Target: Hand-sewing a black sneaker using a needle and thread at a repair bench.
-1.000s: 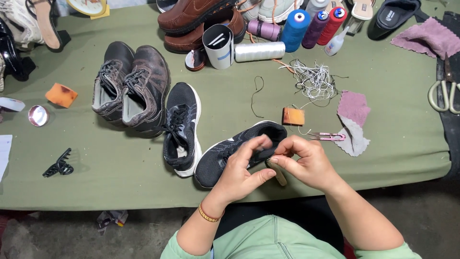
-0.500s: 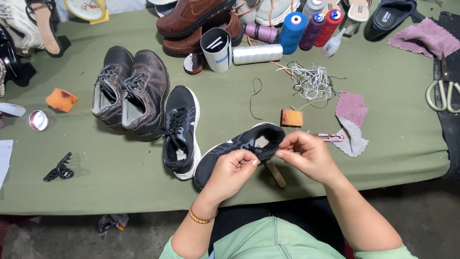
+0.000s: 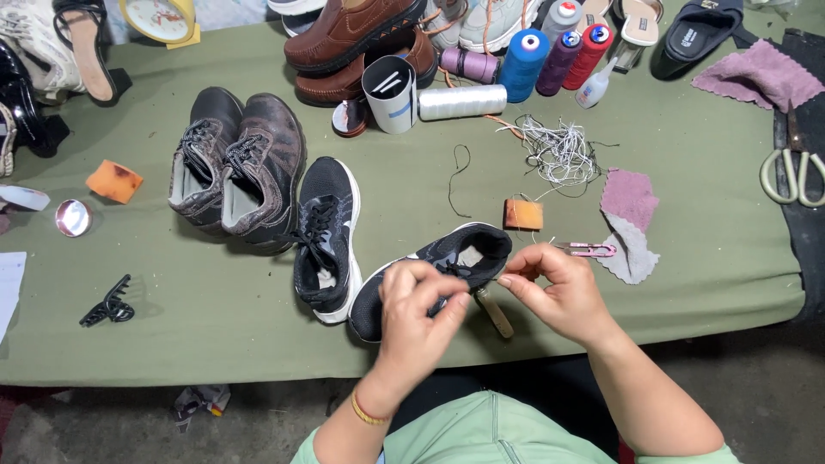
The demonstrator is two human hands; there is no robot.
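A black sneaker with a white sole lies on its side near the front edge of the green-covered table. My left hand is curled over its middle and grips it. My right hand pinches thumb and forefinger at the sneaker's heel collar; whatever thin thing sits between the fingertips is too small to make out. A wooden tool handle pokes out below the shoe, between my two hands. The matching black sneaker lies just to the left, laces up.
Worn brown shoes sit further left. Thread spools, a white spool, a cup and brown loafers line the back. Tangled white thread, an orange block, pink snips, purple cloth, scissors and a hair clip lie around.
My hands, pressed together at the sneaker's heel before, have drawn slightly apart. The left hand slid over the shoe's middle, and more of the wooden handle shows.
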